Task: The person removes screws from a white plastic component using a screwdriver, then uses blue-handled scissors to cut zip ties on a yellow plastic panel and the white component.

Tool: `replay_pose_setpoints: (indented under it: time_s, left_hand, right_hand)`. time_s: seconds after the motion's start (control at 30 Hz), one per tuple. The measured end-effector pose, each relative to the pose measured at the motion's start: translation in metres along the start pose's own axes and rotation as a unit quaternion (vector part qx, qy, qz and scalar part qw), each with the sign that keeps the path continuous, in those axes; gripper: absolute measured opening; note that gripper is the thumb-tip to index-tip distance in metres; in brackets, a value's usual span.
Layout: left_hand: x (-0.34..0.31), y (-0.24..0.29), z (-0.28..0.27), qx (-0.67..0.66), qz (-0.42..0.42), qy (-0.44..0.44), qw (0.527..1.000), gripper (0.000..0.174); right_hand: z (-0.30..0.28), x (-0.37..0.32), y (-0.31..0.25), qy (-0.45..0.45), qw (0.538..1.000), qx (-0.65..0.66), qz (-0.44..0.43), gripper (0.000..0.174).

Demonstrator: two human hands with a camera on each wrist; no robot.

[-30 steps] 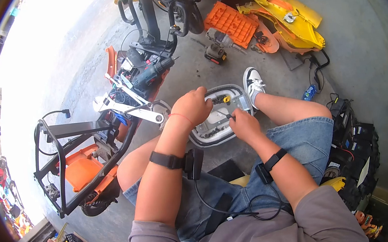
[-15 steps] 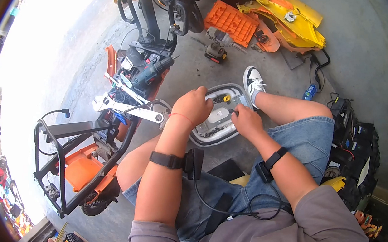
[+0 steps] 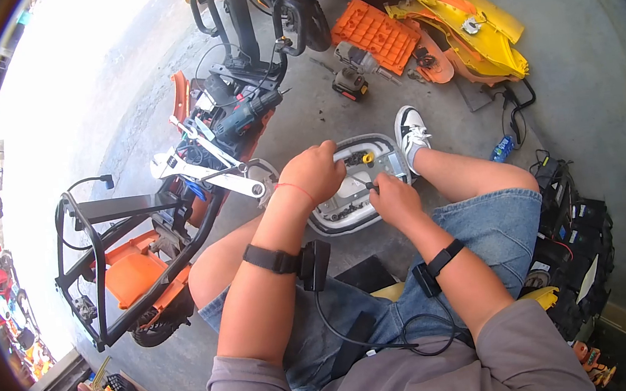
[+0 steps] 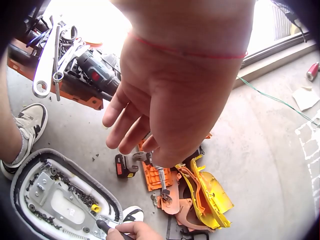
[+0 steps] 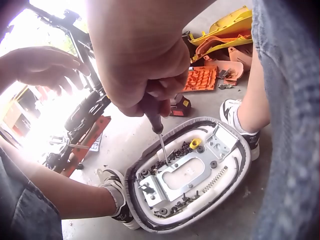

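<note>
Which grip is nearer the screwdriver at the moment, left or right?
Right. The right grip holds the screwdriver itself; the left grip hangs apart from it, over to the person's left, holding nothing.

"Screwdriver (image 5: 151, 109)?"
"Handle black, shaft silver."
"Oval pan (image 5: 220, 191)?"
"Interior white, rim grey and black; plate (image 5: 205, 166) silver, ring (image 5: 195, 144) yellow."
"Panel (image 3: 376, 38)?"
"Orange, gridded."
"Body shell (image 3: 497, 32)?"
"Yellow."
"Garments?"
"Shirt (image 3: 442, 381) grey, white lettering; shorts (image 3: 487, 233) faded blue; shoe (image 3: 412, 130) white, black patches; wrist cord (image 4: 185, 52) red."
</note>
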State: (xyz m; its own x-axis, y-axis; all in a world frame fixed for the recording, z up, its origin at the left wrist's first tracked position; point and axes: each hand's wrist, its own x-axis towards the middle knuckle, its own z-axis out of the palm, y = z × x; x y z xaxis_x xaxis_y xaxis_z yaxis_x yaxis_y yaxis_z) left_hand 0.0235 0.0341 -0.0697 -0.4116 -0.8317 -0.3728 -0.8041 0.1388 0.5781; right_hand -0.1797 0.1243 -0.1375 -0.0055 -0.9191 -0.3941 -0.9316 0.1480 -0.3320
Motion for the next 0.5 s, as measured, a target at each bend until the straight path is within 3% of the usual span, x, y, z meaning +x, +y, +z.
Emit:
replay_pose_setpoints:
  time_s: [0.2, 0.5]
  left_hand:
    - [0.0012, 0.0, 0.001, 0.0, 0.002, 0.0, 1.0, 0.031]
    - [0.0015, -0.0017, 0.0037, 0.007, -0.005, -0.003, 1.0, 0.034]
  right_hand:
    - [0.0017, 0.0012, 0.0019, 0.03, 0.999, 0.036, -0.01, 0.025]
    - [0.0021, -0.0017, -0.002, -0.024, 0.999, 0.041, -0.009, 0.026]
